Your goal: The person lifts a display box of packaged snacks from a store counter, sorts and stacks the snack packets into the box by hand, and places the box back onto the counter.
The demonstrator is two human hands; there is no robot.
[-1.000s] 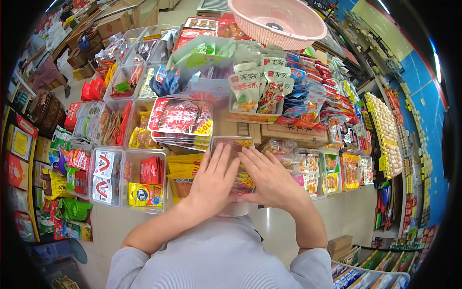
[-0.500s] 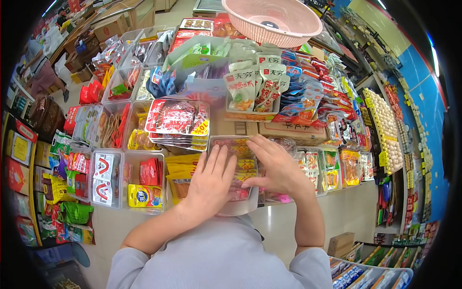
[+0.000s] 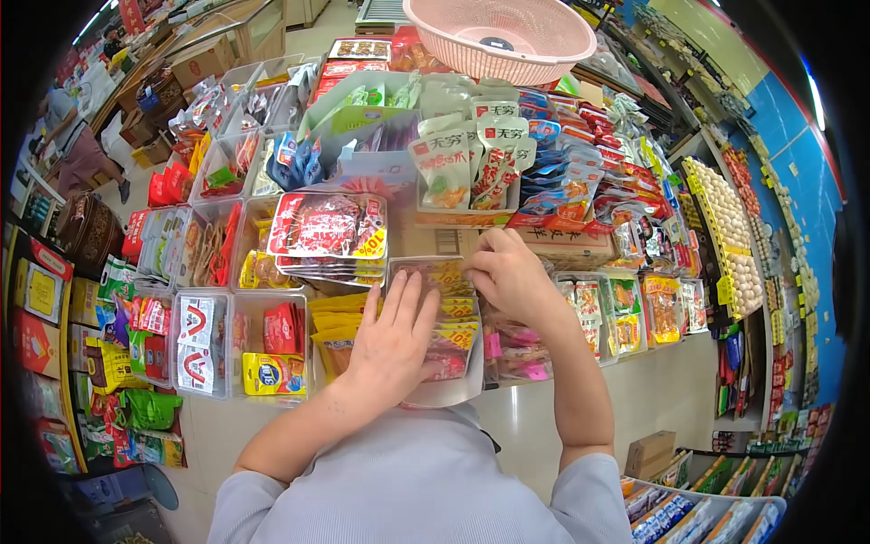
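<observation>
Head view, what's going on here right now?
A person's left hand lies flat, fingers spread, over the left part of an open box of packets. The right hand is at the box's far right edge, fingers bent; its grip is unclear. Yellow packets stand to the box's left.

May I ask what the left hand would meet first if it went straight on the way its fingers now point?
The left hand would probably meet the far rim of the packet-filled container, with a brown cardboard box beyond; depth is unclear, so it might pass above the rim.
</observation>
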